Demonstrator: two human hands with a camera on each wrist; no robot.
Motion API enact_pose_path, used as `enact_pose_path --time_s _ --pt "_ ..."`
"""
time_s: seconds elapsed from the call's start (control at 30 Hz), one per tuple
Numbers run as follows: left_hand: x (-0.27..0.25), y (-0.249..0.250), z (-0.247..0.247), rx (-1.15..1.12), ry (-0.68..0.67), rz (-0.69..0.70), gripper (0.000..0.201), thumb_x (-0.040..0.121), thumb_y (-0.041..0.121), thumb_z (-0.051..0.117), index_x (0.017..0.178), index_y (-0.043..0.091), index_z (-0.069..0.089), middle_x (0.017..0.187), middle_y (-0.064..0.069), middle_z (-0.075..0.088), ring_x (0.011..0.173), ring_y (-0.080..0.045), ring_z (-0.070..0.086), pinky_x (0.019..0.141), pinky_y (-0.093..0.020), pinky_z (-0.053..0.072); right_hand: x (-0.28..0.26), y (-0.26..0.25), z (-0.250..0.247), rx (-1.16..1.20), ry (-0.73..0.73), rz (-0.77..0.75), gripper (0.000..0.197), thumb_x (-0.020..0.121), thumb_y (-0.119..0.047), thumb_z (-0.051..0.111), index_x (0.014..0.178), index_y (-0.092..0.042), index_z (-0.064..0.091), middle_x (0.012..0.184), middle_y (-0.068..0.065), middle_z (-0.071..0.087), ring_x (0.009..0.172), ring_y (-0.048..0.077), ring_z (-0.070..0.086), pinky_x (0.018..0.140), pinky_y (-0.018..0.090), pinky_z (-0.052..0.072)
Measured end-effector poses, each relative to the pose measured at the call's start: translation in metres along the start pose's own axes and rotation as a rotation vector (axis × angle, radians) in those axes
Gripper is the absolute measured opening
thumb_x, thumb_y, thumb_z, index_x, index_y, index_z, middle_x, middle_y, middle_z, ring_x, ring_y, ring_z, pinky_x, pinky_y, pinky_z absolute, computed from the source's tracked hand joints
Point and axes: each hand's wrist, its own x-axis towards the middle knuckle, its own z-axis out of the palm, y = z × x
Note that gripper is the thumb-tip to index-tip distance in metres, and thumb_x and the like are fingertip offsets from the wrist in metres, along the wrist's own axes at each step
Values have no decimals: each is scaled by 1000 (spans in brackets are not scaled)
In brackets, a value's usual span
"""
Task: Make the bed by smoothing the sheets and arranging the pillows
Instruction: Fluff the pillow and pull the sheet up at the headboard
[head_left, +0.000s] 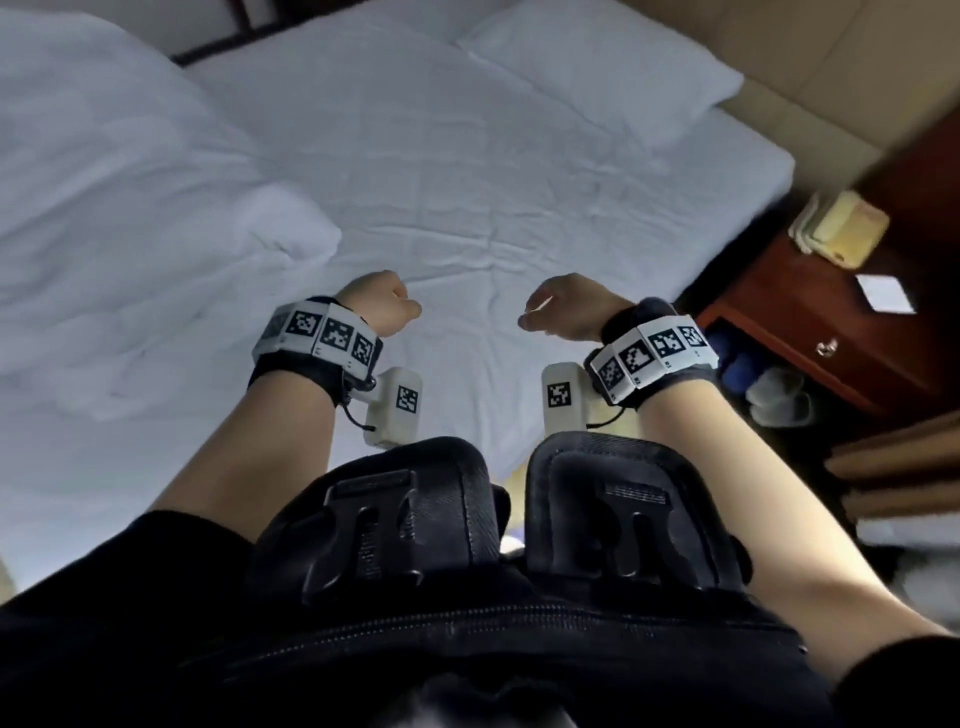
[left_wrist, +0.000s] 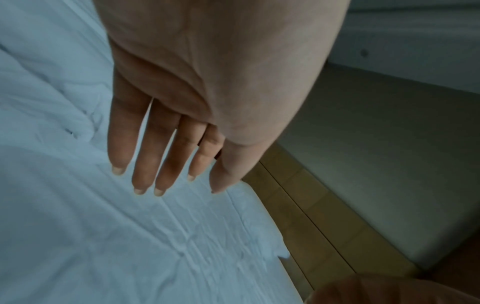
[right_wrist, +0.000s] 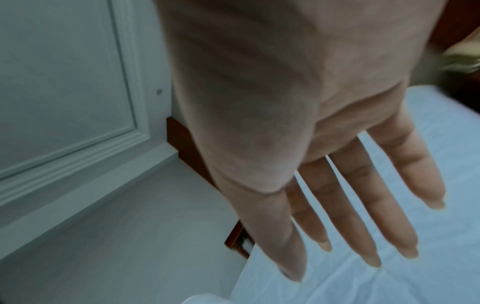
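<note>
A white, creased sheet (head_left: 467, 182) covers the mattress. A bunched white duvet (head_left: 104, 182) lies across the bed's left side. One white pillow (head_left: 597, 67) rests at the far right corner. My left hand (head_left: 382, 306) and right hand (head_left: 563, 309) hang side by side over the sheet near the bed's near edge. In the left wrist view the left hand (left_wrist: 166, 144) has straight fingers (left_wrist: 145, 164) above the sheet (left_wrist: 103, 236) and holds nothing. In the right wrist view the right hand (right_wrist: 337, 185) is likewise spread over the sheet (right_wrist: 389, 277), empty.
A dark wooden nightstand (head_left: 831, 322) stands right of the bed with a cream telephone (head_left: 841, 226) and a white paper (head_left: 885, 293) on it. Slippers (head_left: 774, 389) sit beneath it. A strip of wooden floor (left_wrist: 311, 216) runs along the bed edge. A white panelled door (right_wrist: 64, 82) is nearby.
</note>
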Motion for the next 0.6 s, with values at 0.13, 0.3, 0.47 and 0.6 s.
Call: enact_pose_path --time_s 0.13,0.3,0.47,0.6 --pt "49 -4 -22 -42 81 -144 27 92 30 50 111 12 56 109 -8 59 102 -27 57 86 -32 43 91 -14 -28 -54 -105 -120 26 83 -35 68 101 -18 63 104 2 60 106 21 59 88 30 46" --pt "102 -5 -33 -128 172 -408 40 93 28 51 126 7 51 130 -12 53 110 -28 52 88 -33 39 198 -42 -62 -237 -282 -305 31 84 -36 67 108 -16 62 119 6 60 113 22 56 90 30 44" --pt "136 9 -32 -236 221 -558 42 91 33 51 129 14 50 135 -4 49 123 -25 48 99 -35 40 277 -67 -84 -365 -392 -484 29 85 -33 67 105 -13 63 112 3 61 96 17 54 80 26 38" --pt "161 -1 -32 -274 234 -651 39 91 34 49 125 16 51 134 -3 52 118 -23 53 98 -35 44 326 -90 -72 -458 -510 -529 31 85 -32 66 108 -13 62 112 2 61 99 19 55 81 25 38"
